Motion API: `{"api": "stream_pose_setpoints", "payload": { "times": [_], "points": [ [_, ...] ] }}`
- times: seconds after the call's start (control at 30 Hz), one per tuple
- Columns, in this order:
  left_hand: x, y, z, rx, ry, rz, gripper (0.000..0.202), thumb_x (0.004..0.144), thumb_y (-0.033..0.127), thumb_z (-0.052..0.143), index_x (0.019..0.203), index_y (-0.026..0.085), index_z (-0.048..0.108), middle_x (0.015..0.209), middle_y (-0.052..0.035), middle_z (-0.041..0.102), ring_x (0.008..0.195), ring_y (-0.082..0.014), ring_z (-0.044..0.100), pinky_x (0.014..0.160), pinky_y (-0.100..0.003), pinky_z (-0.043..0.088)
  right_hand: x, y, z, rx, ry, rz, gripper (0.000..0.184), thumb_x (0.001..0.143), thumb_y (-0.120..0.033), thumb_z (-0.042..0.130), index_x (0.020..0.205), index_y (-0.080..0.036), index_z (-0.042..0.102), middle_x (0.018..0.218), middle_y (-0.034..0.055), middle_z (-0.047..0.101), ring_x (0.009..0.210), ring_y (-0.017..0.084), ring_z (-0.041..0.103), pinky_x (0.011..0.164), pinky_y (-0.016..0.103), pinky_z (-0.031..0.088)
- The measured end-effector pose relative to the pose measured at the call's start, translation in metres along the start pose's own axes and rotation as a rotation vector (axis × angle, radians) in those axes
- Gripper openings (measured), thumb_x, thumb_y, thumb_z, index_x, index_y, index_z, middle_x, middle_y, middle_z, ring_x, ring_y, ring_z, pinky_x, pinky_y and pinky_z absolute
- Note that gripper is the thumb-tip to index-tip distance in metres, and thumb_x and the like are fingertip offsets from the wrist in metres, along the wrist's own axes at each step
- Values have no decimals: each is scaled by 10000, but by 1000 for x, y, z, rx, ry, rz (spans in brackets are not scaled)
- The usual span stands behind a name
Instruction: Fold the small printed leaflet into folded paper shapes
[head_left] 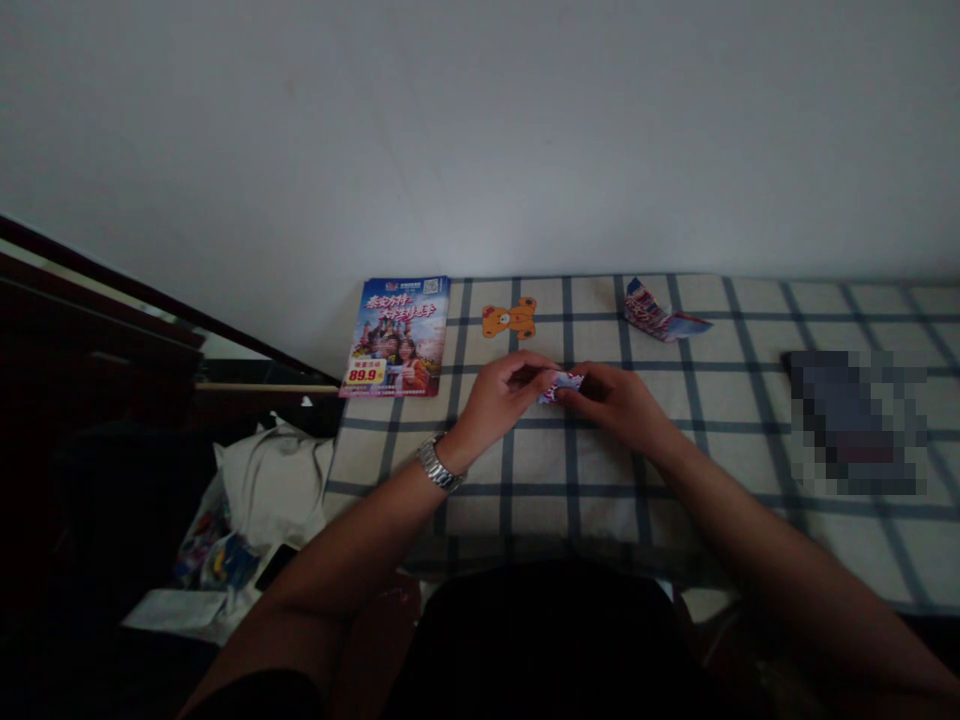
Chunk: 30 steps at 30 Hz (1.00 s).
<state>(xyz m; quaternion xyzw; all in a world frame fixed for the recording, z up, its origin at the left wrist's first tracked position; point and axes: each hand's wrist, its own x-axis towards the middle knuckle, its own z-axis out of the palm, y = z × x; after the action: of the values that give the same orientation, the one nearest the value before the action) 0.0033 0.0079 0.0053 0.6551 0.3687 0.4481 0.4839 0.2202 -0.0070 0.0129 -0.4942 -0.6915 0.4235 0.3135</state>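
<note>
Pinching a small piece of printed paper (559,387) between them, the left hand (514,385) and right hand (619,398) meet in the head view, above the checked cloth (480,470). Each is closed, thumb against fingers with little gap, the left on the paper's left end and the right on its right end; how many layers lie between the fingertips I cannot tell. The paper looks creased and compact, so the step in hand seems to be folding or shaping it. Beyond the grip and to its right stands another folded paper piece (664,318), bent into a V and touched by neither hand. Left of the grip and slightly beyond it lies a stack of printed leaflets (397,335), while the bear figure (510,320) sits just past the left hand. Well off to the right is a dark blurred object (847,420) that I cannot identify. As I judge it, the next move calls for one hand to steady the paper while the other's thumb and forefinger line up an edge and press it flat, gently enough not to crumple so small a fold.
</note>
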Motion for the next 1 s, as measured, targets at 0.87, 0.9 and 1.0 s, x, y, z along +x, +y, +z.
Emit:
{"api": "stream_pose_setpoints", "payload": {
  "times": [0.87, 0.9, 1.0],
  "points": [
    [1, 5, -6, 147, -83, 24, 234, 1018, 415, 692, 977, 190, 742, 914, -38, 762, 799, -141, 691, 725, -255, 540, -2, -5, -6, -126, -72, -118, 480, 1071, -569, 514, 815, -211, 707, 699, 9, 682, 643, 167, 619, 636, 295, 433],
    [1, 5, -6, 148, -82, 28, 230, 1017, 411, 694, 972, 191, 743, 908, -36, 761, 795, -139, 690, 719, -253, 537, -2, -5, -6, -123, -75, -112, 486, 1069, -573, 517, 809, -209, 708, 700, 9, 682, 641, 164, 615, 630, 294, 430],
    [0, 5, -6, 142, -78, 21, 232, 1013, 422, 700, 974, 199, 748, 891, -33, 764, 793, -141, 696, 716, -256, 543, -1, -5, -6, -101, -62, -91, 503, 1053, -596, 537, 779, -209, 704, 676, 5, 666, 635, 161, 597, 616, 287, 427]
  ]
}}
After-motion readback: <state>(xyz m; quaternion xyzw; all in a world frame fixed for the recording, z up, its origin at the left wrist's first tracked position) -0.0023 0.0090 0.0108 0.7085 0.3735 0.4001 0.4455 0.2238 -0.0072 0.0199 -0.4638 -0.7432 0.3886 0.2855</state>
